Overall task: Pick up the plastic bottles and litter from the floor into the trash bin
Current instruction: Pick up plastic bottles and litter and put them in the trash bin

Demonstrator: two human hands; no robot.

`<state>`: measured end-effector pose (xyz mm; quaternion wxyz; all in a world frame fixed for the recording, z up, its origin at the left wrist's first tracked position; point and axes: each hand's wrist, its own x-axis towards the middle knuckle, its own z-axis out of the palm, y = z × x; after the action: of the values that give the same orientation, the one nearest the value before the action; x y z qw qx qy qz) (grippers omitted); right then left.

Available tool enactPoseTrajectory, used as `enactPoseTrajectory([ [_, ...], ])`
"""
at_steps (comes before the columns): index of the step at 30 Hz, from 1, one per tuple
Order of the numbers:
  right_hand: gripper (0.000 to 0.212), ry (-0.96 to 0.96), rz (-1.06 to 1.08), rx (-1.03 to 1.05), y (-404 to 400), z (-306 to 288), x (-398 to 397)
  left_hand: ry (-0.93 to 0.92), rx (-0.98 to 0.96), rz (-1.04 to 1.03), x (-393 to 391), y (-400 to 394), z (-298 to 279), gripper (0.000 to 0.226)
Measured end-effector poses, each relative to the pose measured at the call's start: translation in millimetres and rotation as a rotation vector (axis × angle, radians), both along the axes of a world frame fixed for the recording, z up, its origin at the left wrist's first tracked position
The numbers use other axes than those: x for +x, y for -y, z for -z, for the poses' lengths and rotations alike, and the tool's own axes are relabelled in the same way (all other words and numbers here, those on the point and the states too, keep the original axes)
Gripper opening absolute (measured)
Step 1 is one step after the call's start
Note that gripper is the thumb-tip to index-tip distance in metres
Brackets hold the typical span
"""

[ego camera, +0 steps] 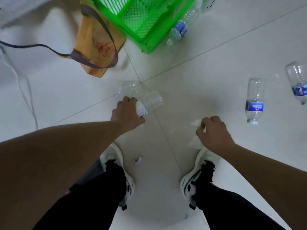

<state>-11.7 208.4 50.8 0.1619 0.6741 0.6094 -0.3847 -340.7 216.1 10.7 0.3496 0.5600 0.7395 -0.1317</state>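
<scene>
My left hand [127, 113] grips a clear plastic bottle [150, 102] with a white label, low over the white tiled floor. A second clear bottle [128, 87] lies just beyond it. My right hand [214, 131] holds crumpled white tissue paper [195, 141] that sticks out on both sides of the fist. The green mesh bin [141, 19] stands at the top centre. A blue-labelled bottle [179, 29] lies against its right side. Two more blue-labelled bottles [255, 101] [298, 82] lie at the right. A small pink scrap [138, 159] lies between my shoes.
A yellow bag with dark straps [98, 45] lies left of the bin. A thin cord [25, 90] runs down the floor at far left. My two white shoes [116, 163] stand on the tiles below the hands.
</scene>
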Motion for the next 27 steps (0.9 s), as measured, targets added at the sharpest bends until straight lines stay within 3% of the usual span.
enactPoseTrajectory([
  [5,0.017,-0.006,0.134,-0.051,-17,-96,-15,-0.001,0.06,-0.019,-18,-6,-103,0.081],
  [14,0.017,-0.125,0.257,0.137,-26,-231,-77,0.048,0.104,-0.061,-44,4,-247,0.083],
  [24,0.018,-0.253,0.209,0.217,65,-254,-70,0.136,0.116,-0.377,-54,131,-281,0.086],
  [27,0.015,-0.259,0.092,0.193,102,-263,-55,0.096,0.13,-0.466,-51,188,-282,0.086],
])
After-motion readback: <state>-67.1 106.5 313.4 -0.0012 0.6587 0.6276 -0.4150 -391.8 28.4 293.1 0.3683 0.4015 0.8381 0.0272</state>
